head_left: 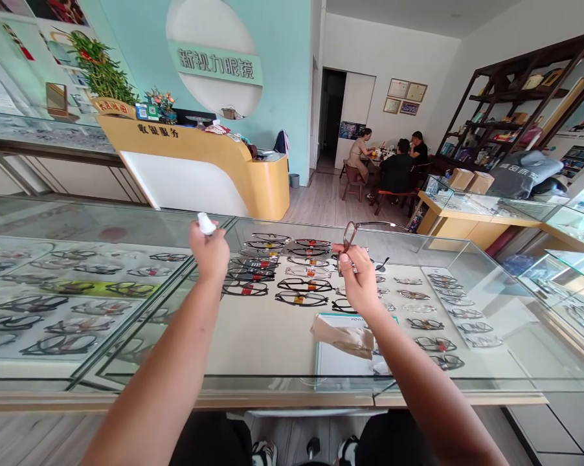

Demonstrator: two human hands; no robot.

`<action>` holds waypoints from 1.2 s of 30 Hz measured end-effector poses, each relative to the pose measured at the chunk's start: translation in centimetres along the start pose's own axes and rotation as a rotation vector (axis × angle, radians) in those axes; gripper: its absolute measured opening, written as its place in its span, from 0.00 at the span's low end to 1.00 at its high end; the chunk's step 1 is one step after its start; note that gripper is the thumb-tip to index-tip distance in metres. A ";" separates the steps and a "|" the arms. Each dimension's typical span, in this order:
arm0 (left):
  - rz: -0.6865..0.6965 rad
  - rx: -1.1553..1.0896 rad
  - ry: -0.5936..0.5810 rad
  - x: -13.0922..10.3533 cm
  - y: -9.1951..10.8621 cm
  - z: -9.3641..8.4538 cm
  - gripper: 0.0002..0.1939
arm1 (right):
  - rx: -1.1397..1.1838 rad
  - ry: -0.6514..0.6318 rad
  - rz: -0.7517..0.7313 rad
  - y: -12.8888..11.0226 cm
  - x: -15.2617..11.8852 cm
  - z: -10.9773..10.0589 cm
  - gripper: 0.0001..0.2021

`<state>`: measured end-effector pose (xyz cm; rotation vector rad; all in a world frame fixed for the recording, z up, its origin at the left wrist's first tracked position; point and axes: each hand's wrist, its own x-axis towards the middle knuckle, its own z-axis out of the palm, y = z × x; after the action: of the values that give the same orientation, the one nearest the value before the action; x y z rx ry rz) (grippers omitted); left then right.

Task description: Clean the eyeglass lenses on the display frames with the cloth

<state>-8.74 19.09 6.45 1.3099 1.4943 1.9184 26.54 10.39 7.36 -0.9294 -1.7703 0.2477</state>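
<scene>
My left hand [210, 249] is wrapped round a small bottle with a white top [206, 224], raised above the glass counter. Its body is hidden in my fingers. On the right, my right hand [358, 277] pinches a pair of brown-rimmed glasses [349, 237], one temple stretching out to the right. Between and below the hands, rows of glasses [302, 298] lie on the display counter [258, 336]. A crumpled beige cloth [345, 338] rests on a white box with a teal edge [327, 366], nearer to me than my right hand.
More glasses lie in the left display case [92, 307] and on a white tray [460, 310] at the right. Beyond stands a yellow and white reception desk [267, 188]. Several people sit round a table at the back, one in black [396, 173].
</scene>
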 end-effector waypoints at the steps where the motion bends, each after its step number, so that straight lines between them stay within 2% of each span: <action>1: -0.012 -0.027 0.040 -0.8 0.7 0.9 0.22 | 0.039 -0.003 -0.011 -0.2 0.0 -0.1 0.21; 2: -0.022 -0.056 0.045 -1.9 1.5 1.8 0.24 | 0.079 -0.006 -0.020 -0.5 0.1 -0.2 0.20; 3: -0.040 -0.098 -0.003 -3.1 2.4 2.7 0.26 | 0.120 -0.011 -0.023 -0.8 0.1 -0.2 0.20; 6: -0.145 -0.420 -0.396 -6.9 5.5 5.0 0.36 | 0.235 -0.060 0.009 -1.4 0.0 -0.2 0.19; 8: -0.260 -0.517 -0.642 -8.9 7.4 5.8 0.41 | 0.298 -0.112 0.046 -1.6 -0.1 -0.1 0.20; 9: -0.306 -0.534 -0.720 -9.6 8.1 5.9 0.42 | 0.323 -0.138 0.064 -1.7 -0.1 -0.1 0.20; 11: -0.386 -0.545 -0.817 -10.4 9.0 6.0 0.45 | 0.364 -0.172 0.095 -1.8 -0.3 0.1 0.22; 15: -0.493 -0.562 -0.917 -10.5 9.2 5.7 0.47 | 0.410 -0.200 0.162 -1.8 -0.5 0.3 0.25; 19: -0.473 -0.597 -0.933 -10.7 8.6 6.2 0.45 | 0.448 -0.233 0.199 -1.8 -0.7 0.6 0.26; 22: -0.334 -0.548 -0.808 -11.1 7.7 7.1 0.40 | 0.455 -0.279 0.208 -1.9 -0.9 0.8 0.27; 26: -0.178 -0.337 -0.636 -11.6 6.4 7.7 0.34 | 0.463 -0.339 0.228 -2.3 -1.4 1.3 0.29; 30: -0.069 -0.150 -0.623 -11.7 6.1 7.5 0.32 | 0.515 -0.366 0.232 -2.5 -1.6 1.7 0.28; 36: -0.062 -0.042 -0.662 -12.0 5.9 7.3 0.30 | 0.581 -0.391 0.239 -2.4 -1.7 2.0 0.28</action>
<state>4.66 11.93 6.58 1.6384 1.1253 1.2717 23.92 8.09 6.72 -0.6878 -1.7752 1.0974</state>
